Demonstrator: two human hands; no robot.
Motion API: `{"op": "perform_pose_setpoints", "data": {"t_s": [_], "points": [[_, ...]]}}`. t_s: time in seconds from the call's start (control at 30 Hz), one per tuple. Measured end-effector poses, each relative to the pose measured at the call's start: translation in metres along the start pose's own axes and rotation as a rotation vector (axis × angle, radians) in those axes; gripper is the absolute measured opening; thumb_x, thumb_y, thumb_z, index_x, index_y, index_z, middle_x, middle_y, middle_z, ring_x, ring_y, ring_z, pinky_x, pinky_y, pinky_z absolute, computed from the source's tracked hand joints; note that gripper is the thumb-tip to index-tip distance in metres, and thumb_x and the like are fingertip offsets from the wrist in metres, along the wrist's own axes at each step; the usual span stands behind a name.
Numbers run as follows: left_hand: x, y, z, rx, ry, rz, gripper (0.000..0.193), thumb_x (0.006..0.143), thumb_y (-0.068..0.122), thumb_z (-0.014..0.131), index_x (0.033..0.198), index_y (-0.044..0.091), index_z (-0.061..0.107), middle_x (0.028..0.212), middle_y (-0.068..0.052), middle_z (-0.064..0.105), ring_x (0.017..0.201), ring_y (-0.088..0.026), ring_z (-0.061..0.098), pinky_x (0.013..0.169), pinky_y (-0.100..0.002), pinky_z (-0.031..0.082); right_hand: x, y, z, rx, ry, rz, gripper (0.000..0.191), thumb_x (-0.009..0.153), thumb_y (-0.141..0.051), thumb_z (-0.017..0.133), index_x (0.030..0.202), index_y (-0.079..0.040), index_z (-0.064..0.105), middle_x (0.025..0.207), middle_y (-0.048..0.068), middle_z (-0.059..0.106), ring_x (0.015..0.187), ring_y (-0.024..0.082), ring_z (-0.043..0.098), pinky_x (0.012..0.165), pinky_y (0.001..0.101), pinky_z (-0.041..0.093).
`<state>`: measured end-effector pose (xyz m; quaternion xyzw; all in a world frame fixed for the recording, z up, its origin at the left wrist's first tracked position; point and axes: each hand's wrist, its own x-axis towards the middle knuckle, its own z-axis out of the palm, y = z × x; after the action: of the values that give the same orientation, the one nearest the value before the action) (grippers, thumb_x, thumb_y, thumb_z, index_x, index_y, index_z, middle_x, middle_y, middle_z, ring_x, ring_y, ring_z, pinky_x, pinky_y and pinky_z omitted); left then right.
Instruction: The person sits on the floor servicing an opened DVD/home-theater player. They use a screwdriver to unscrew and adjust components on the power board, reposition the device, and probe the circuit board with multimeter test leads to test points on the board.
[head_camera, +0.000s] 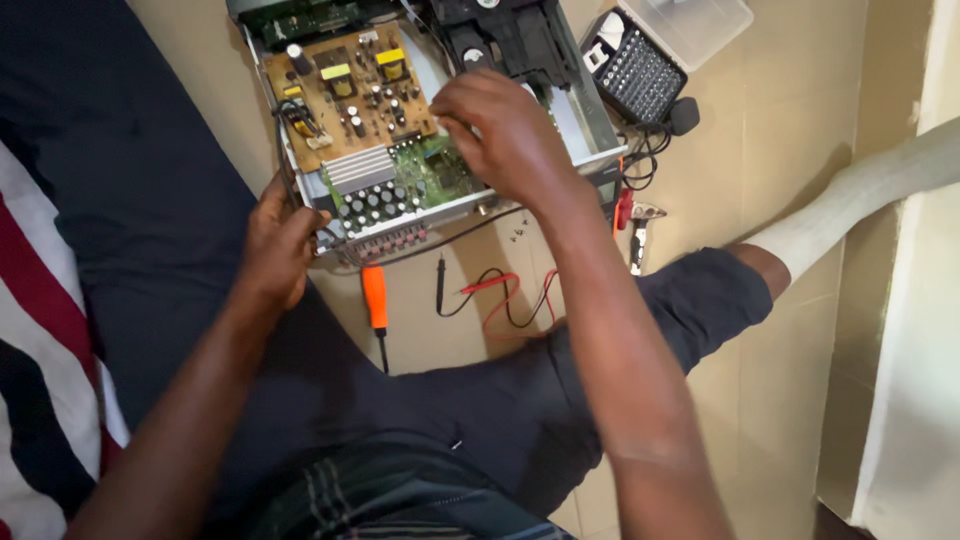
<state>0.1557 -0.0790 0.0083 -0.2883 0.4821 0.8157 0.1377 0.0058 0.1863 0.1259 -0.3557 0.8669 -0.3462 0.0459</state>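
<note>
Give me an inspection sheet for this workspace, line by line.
Surface: beige tiled floor; the person sits on it.
Job's things: opened electronics chassis holding a brown circuit board and a green circuit board.
Clutter: orange-handled screwdriver, screwdriver bit set, clear plastic lid, loose screws.
Grippers: left hand grips the chassis's near corner; right hand reaches down over the boards, fingertips hidden.
Cables: red and black test leads on the floor; black cord beside the chassis.
Surroundings: striped fabric at the left.
</note>
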Motion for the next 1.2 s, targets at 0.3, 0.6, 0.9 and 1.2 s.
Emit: {"op": "perform_pose_setpoints", "data": {"t_s": [0.3, 0.6, 0.9, 1.2], "points": [[0.004, 0.001, -0.007, -0.014, -0.029, 0.026, 0.066, 0.088, -0.006, 0.053, 0.153, 0.007, 0.049, 0.101, 0.0, 0.067, 0.071, -0.003, 0.057, 0.057, -0.019, 0.043, 0.063, 0.021, 0.03, -0.375, -0.421, -0.145, 0.02, 0.083, -0.006, 0.067, 0.102, -0.005, 0.074, 0.104, 0.013, 0.072, 0.105, 0.035, 0.064, 0.087, 0.0474, 0.053], [0.009, 0.014, -0.008, -0.015, -0.09, 0.046, 0.071, 0.085, -0.006, 0.052, 0.154, 0.005, 0.044, 0.108, -0.003, 0.067, 0.086, -0.007, 0.067, 0.07, -0.025, 0.058, 0.083, 0.015, 0.03, -0.459, -0.546, -0.25, 0.019, 0.08, -0.006, 0.068, 0.098, -0.005, 0.074, 0.11, 0.011, 0.07, 0.111, 0.033, 0.063, 0.089, 0.0454, 0.053], [0.007, 0.02, -0.005, 0.024, -0.087, 0.034, 0.07, 0.085, -0.006, 0.052, 0.154, 0.002, 0.045, 0.112, -0.007, 0.068, 0.09, -0.011, 0.068, 0.073, -0.028, 0.059, 0.079, 0.019, 0.031, -0.578, -0.547, -0.432, 0.011, 0.079, -0.005, 0.067, 0.086, -0.009, 0.075, 0.1, 0.008, 0.072, 0.103, 0.027, 0.068, 0.092, 0.0416, 0.053], [0.006, 0.015, -0.008, 0.013, -0.123, 0.058, 0.066, 0.087, -0.004, 0.056, 0.152, 0.002, 0.047, 0.109, -0.004, 0.067, 0.09, -0.008, 0.066, 0.074, -0.024, 0.057, 0.074, 0.027, 0.032, -0.461, -0.55, -0.362, 0.014, 0.077, -0.001, 0.066, 0.087, -0.005, 0.075, 0.101, 0.011, 0.074, 0.1, 0.031, 0.071, 0.085, 0.0434, 0.058]]}}
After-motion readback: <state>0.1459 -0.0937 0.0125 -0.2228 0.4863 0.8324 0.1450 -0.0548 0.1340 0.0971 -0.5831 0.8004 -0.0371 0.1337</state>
